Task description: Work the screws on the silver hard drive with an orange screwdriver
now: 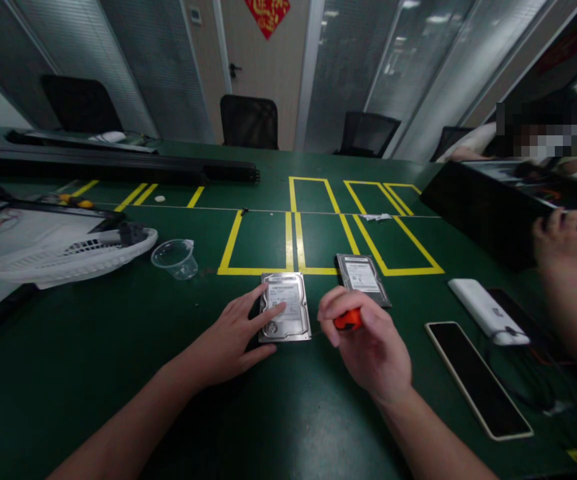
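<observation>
A silver hard drive (295,313) lies label up on the green table. My left hand (241,327) rests over its left side with the fingers spread, one fingertip on the label. Just right of the drive, my right hand (368,340) is closed around the orange-and-black handle of a screwdriver (349,320). Its thin shaft is hard to see and seems to point left at the drive's lower right edge; whether the tip touches cannot be made out. Behind my right hand lies a second hard drive (363,275), label up.
Left are a clear plastic cup (175,259) and a white basket-like part (75,253). To the right lie a phone (478,380), a white power bank (488,310) and cables. A co-worker's hand (568,237) is by a black computer case (483,213). Yellow tape (293,243) marks the table (288,427).
</observation>
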A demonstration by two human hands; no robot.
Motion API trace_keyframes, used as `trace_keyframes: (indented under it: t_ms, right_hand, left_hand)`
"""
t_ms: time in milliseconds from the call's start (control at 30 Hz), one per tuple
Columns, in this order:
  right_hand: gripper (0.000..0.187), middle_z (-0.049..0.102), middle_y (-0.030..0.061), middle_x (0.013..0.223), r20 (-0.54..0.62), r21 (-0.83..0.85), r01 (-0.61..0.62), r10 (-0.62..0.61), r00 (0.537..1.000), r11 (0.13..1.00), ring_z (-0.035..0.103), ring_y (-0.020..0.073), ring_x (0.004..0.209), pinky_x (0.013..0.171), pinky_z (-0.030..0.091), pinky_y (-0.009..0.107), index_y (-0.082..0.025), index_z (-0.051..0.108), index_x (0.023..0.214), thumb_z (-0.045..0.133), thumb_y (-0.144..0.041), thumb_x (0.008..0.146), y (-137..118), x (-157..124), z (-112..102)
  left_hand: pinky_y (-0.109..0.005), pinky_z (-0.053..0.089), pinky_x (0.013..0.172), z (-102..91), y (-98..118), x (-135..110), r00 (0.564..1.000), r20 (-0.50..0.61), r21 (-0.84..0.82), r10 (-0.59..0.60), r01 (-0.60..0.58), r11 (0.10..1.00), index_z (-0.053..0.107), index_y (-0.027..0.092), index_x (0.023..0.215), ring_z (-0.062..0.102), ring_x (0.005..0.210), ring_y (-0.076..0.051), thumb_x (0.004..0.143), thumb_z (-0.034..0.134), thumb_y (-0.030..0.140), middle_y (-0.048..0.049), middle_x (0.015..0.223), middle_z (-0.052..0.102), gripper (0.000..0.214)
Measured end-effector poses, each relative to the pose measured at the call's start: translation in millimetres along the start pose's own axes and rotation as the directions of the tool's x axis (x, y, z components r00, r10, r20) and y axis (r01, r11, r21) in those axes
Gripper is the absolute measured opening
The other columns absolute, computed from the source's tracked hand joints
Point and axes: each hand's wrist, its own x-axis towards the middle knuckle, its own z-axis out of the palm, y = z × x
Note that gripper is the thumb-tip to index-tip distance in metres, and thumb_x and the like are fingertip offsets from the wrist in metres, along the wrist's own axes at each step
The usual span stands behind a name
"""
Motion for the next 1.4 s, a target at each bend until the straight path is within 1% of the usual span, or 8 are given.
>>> trace_keyframes:
  t_ms: [300, 433, 533, 667, 767, 1100, 1233, 1400]
  right_hand:
    - [0.011, 0.07, 0.0035, 0.099, -0.021, 0.001, -0.033, 0.033, 0.999, 0.999, 0.062, 0.0176, 0.076, 0.069, 0.045, 0.033, -0.023, 0.072, 0.102, 0.076, -0.033, 0.107, 7.4, -2.3, -3.8]
    - [0.01, 0.072, 0.0013, 0.103, -0.016, 0.056, -0.062, 0.063, 0.998, 0.997, 0.057, 0.0116, 0.063, 0.057, 0.038, 0.028, -0.025, 0.068, 0.103, 0.077, -0.028, 0.106, 7.4, -3.7, -3.8]
    - [0.008, 0.073, 0.0022, 0.103, -0.022, 0.059, -0.072, 0.073, 0.997, 0.996, 0.055, 0.0107, 0.061, 0.056, 0.034, 0.029, -0.024, 0.071, 0.105, 0.075, -0.031, 0.108, 4.5, -2.8, -2.0]
    - [0.03, 0.072, 0.0066, 0.1, -0.014, 0.038, -0.037, 0.037, 0.999, 0.999, 0.054, 0.0128, 0.062, 0.065, 0.037, 0.034, -0.019, 0.08, 0.104, 0.061, -0.04, 0.112, -0.5, -0.8, -0.1]
    - [0.039, 0.071, 0.0082, 0.098, -0.001, 0.021, -0.025, 0.025, 1.0, 0.999, 0.054, 0.0147, 0.064, 0.067, 0.038, 0.036, -0.016, 0.083, 0.099, 0.055, -0.038, 0.113, -1.7, -0.4, -0.1]
    - [0.014, 0.071, 0.0031, 0.1, -0.063, 0.026, -0.038, 0.039, 0.997, 0.999, 0.062, 0.0146, 0.067, 0.063, 0.043, 0.031, -0.022, 0.071, 0.096, 0.077, -0.031, 0.106, 6.1, -3.2, -3.9]
    - [0.013, 0.073, 0.0018, 0.101, -0.044, 0.062, -0.081, 0.084, 0.995, 0.995, 0.055, 0.0102, 0.057, 0.054, 0.033, 0.028, -0.023, 0.068, 0.099, 0.077, -0.03, 0.106, 4.5, -3.5, -2.1]
    - [0.023, 0.073, 0.0047, 0.098, -0.047, 0.064, -0.062, 0.065, 0.997, 0.996, 0.051, 0.0125, 0.06, 0.061, 0.034, 0.033, -0.02, 0.074, 0.098, 0.065, -0.038, 0.11, -0.7, -1.2, 1.5]
  left_hand:
    - [-0.072, 0.034, 0.132, 1.3, -0.3, -0.2, 1.0, -0.01, 0.005, 0.015, -0.015, 1.0, 0.029, 0.048, 0.18, 0.025, 0.171, -0.048, 0.107, 0.079, 0.041, -0.0071, 0.192, 0.002, 0.09]
    - [-0.071, 0.035, 0.132, 0.4, -0.2, 0.0, 1.0, 0.001, 0.004, 0.005, -0.005, 1.0, 0.028, 0.048, 0.181, 0.024, 0.171, -0.048, 0.107, 0.08, 0.042, -0.0066, 0.192, 0.001, 0.091]
    - [-0.071, 0.035, 0.132, 0.5, -0.5, -0.1, 1.0, -0.007, 0.006, 0.006, -0.006, 1.0, 0.028, 0.048, 0.181, 0.025, 0.171, -0.048, 0.106, 0.08, 0.042, -0.0061, 0.192, 0.002, 0.091]
    - [-0.071, 0.035, 0.132, 0.1, 0.0, -0.2, 1.0, 0.004, 0.014, 0.003, -0.003, 1.0, 0.027, 0.048, 0.181, 0.024, 0.171, -0.048, 0.107, 0.079, 0.043, -0.007, 0.192, 0.001, 0.09]
    - [-0.071, 0.035, 0.132, -0.8, 0.8, -0.1, 1.0, 0.008, 0.013, 0.002, -0.002, 1.0, 0.028, 0.047, 0.181, 0.024, 0.171, -0.048, 0.107, 0.079, 0.043, -0.0074, 0.192, 0.002, 0.09]
    - [-0.072, 0.036, 0.132, 1.3, -0.8, -0.1, 1.0, -0.002, 0.009, 0.001, -0.001, 1.0, 0.029, 0.048, 0.18, 0.025, 0.171, -0.048, 0.106, 0.081, 0.042, -0.007, 0.192, 0.002, 0.091]
    - [-0.071, 0.036, 0.131, 1.3, -0.7, -0.6, 1.0, 0.0, 0.017, -0.002, 0.002, 1.0, 0.027, 0.049, 0.18, 0.025, 0.171, -0.048, 0.106, 0.08, 0.043, -0.0062, 0.193, 0.0, 0.091]
    - [-0.07, 0.035, 0.132, -0.5, 0.6, -0.6, 1.0, 0.004, 0.023, -0.007, 0.007, 1.0, 0.028, 0.048, 0.18, 0.025, 0.171, -0.047, 0.106, 0.08, 0.043, -0.0062, 0.193, 0.002, 0.09]
